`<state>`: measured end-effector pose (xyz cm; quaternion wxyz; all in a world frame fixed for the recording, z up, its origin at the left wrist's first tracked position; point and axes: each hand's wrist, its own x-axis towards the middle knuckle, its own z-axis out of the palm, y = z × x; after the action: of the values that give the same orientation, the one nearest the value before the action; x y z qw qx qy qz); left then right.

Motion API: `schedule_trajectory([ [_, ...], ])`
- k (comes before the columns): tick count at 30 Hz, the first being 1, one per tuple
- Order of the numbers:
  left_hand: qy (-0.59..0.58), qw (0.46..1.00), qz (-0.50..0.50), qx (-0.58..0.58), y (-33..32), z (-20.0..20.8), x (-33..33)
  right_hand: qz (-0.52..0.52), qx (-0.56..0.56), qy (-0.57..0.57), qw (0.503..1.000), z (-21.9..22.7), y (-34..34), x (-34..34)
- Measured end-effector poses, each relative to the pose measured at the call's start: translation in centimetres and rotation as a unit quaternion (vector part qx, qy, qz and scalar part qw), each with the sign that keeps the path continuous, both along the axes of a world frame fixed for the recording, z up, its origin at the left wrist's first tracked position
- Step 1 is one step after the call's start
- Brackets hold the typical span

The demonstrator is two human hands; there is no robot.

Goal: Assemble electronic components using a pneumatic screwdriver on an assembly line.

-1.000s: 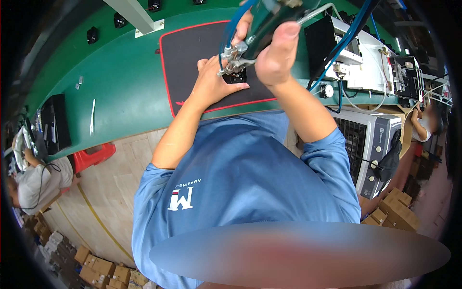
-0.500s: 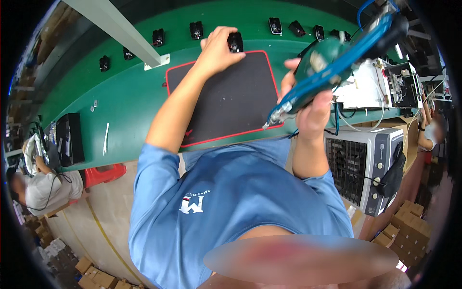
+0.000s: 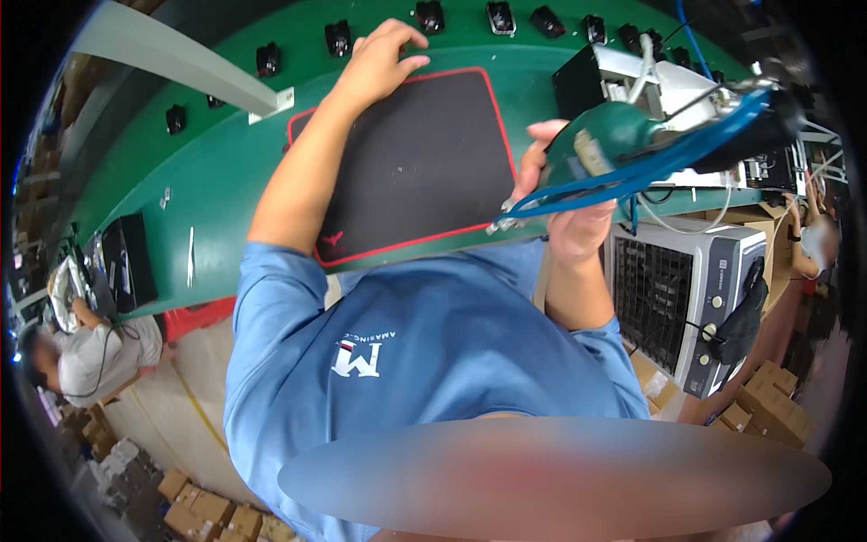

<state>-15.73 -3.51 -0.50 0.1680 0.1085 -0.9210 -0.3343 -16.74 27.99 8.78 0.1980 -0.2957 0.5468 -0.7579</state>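
My left hand reaches over the far edge of the black mat, its fingers apart and holding nothing. Just beyond its fingertips a small black part stands on the green strip at the back. My right hand is wrapped round a green power screwdriver with blue hoses. The screwdriver is held in the air beside the mat's right edge, its metal tip pointing left. Under my hands lies the black mat with a red border.
Several more black parts stand along the back strip. A grey post rises at the left. White equipment stands on the right, above an air cooler. A black box sits far left; co-workers are at both sides.
My left hand has let go of the small black part on the back strip and drawn back from it. The screwdriver in my right hand has turned to lie more level.
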Motion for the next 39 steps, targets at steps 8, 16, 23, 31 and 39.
schedule_trajectory([
  [8, -0.127, 0.987, -0.097, 0.001, 6.3, 0.1, 13.0, 0.024, 0.005, 0.016, 1.000, 0.7, -1.6, -0.6],
  [16, -0.123, 0.987, -0.084, -0.064, 7.3, -0.3, 12.8, 0.085, -0.021, 0.009, 0.996, -1.5, -0.7, 0.6],
  [23, 0.097, 0.966, -0.213, 0.110, 7.6, 2.2, 0.5, 0.139, -0.072, 0.106, 0.982, -1.9, -0.9, 0.4],
  [31, 0.177, 0.957, -0.192, -0.125, 18.3, 8.8, -15.3, 0.115, -0.067, 0.135, 0.982, -0.5, 1.4, -0.3],
  [39, 0.156, 0.956, -0.177, -0.175, 17.9, 6.9, -15.6, 0.147, -0.066, 0.142, 0.977, -0.6, 2.2, -2.7],
])
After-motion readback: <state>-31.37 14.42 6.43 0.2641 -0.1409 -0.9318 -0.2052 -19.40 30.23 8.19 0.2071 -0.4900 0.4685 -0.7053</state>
